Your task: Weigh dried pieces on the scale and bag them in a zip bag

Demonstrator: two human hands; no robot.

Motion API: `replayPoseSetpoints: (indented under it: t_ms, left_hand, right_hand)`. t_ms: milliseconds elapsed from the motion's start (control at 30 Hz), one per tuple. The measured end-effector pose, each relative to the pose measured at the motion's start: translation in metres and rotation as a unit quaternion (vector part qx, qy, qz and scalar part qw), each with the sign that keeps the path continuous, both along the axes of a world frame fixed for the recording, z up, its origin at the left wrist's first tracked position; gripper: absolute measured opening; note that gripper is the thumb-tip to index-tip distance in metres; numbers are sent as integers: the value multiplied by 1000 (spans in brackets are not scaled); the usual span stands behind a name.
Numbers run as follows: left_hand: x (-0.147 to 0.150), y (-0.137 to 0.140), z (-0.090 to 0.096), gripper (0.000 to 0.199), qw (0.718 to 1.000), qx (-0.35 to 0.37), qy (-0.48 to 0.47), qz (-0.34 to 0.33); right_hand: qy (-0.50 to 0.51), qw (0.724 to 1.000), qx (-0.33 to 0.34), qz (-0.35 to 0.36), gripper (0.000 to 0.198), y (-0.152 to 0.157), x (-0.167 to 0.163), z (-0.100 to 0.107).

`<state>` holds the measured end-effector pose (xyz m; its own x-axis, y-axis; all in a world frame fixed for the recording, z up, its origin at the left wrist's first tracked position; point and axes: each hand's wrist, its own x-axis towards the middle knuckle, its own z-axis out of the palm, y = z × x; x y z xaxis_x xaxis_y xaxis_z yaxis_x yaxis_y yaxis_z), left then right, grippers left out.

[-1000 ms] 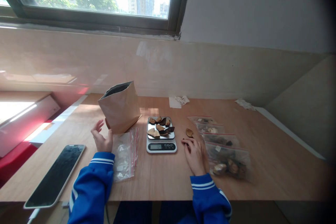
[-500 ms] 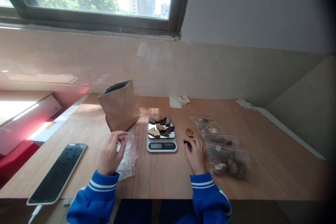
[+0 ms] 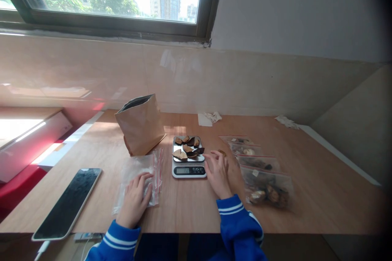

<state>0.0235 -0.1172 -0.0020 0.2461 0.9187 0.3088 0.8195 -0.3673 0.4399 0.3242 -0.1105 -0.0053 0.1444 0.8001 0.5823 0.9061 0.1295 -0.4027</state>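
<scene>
A compact kitchen scale (image 3: 189, 171) with a lit display carries several dried brown slices (image 3: 180, 154), pale on one face and dark on the other. My right hand (image 3: 218, 173) is at the scale's right edge, its bent fingertips close to a dark slice (image 3: 199, 151) there. Whatever those fingers grip is hidden behind them. Another brown slice (image 3: 223, 153) lies on the table, partly covered by this hand. My left hand (image 3: 134, 197) rests loosely, fingers stretched, on flat clear zip bags (image 3: 137, 165) left of the scale.
A brown paper pouch (image 3: 142, 124) stands open behind the zip bags. Filled zip bags (image 3: 269, 189) lie in a row at right. A phone (image 3: 69, 204) with a cable is at the left. Crumpled tissue (image 3: 212, 116) lies near the wall.
My right hand has moved left and forward from a dark piece on the table to the scale's edge. My left hand has come back toward me and lowered onto the zip bags.
</scene>
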Motion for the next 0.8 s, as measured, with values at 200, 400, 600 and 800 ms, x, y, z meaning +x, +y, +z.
replayPoseSetpoints:
  t_ms: [200,400,600,800]
  left_hand:
    - [1,-2,-8,42,1000,-1,11,23]
    - [-1,3,-14,53,1000,29,1,-1]
    - [-4,3,-8,42,997,54,-53,-8]
    - [19,-11,14,40,985,108,-132,-20]
  right_hand:
    - [13,998,3,-53,23,-20,20,-24]
    - [-3,997,-9,-77,23,-40,31,-45]
    - [18,995,-7,-97,25,-46,25,-37]
    - [200,972,-62,104,22,-54,-40,10]
